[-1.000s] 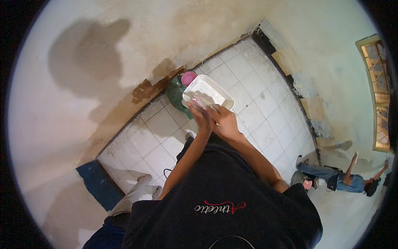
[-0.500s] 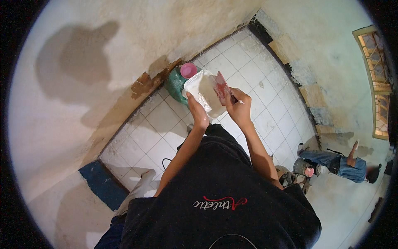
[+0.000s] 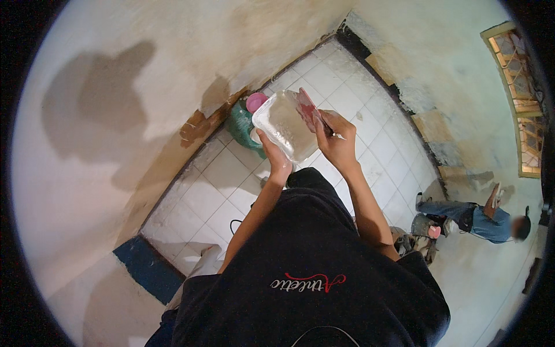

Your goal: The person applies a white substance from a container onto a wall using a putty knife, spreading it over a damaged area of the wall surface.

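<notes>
In front of my body, my left hand (image 3: 274, 155) grips the near left side of a white, squarish plastic tub (image 3: 286, 127), thumb along its rim. The tub tilts so that its inside shows, smeared with pale, wet-looking paste. My right hand (image 3: 338, 143) is closed round a red, flat-bladed scraper (image 3: 307, 108), its blade over the tub's right side. Whitish residue marks the blade, and a white dab (image 3: 340, 136) shows beside my right fingers. How far the blade touches the tub's wall I cannot tell.
Beyond the tub, a green sack or bucket (image 3: 243, 128) with a pink bowl (image 3: 256, 102) stands against the stained wall (image 3: 193, 128). White tiles (image 3: 364, 124) cover the floor. At right, another person (image 3: 491, 222) stands near a bucket (image 3: 424, 224) and a heap of things.
The tub has tipped, showing more of its inside, and the white paste along its left side is less visible. My right hand has shifted slightly with the scraper. The whole view has moved a little.
</notes>
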A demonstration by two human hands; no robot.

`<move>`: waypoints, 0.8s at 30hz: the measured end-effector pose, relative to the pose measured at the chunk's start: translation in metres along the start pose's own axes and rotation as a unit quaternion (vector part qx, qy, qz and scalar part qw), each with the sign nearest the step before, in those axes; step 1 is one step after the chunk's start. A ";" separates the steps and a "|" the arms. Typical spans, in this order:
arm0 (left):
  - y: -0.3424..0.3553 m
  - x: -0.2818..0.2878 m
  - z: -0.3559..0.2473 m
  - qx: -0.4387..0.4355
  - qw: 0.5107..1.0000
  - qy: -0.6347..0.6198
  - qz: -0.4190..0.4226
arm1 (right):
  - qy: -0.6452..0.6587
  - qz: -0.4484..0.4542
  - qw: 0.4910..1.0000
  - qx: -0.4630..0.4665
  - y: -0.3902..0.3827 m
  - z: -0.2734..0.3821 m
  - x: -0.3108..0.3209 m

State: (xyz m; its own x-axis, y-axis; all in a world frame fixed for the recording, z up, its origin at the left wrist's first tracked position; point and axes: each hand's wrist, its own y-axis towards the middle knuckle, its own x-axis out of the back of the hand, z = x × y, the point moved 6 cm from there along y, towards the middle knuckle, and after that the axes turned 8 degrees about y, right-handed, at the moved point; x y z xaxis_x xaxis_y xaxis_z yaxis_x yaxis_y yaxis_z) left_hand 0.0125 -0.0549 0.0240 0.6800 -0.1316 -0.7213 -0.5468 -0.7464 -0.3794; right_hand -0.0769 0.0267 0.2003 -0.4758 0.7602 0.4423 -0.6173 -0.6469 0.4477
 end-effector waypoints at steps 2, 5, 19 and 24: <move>-0.001 -0.013 -0.001 0.008 0.999 -0.035 0.033 | -0.012 0.018 1.000 0.002 0.003 0.006 0.001; 0.011 -0.026 0.012 0.010 0.999 -0.020 0.050 | -0.070 0.049 0.994 0.068 0.008 0.005 0.001; 0.039 -0.053 0.087 0.046 0.998 -0.052 -0.008 | -0.126 0.113 0.985 0.027 -0.007 -0.071 0.015; 0.059 -0.104 0.113 0.002 0.995 -0.099 0.000 | -0.159 0.047 0.986 0.027 0.037 -0.102 0.063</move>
State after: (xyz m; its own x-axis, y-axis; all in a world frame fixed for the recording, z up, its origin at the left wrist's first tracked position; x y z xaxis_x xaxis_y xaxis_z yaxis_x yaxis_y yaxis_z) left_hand -0.1461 -0.0116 0.0106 0.5701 -0.0007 -0.8216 -0.5492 -0.7440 -0.3805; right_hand -0.1938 0.0563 0.1656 -0.3046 0.6446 0.7012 -0.5409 -0.7230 0.4298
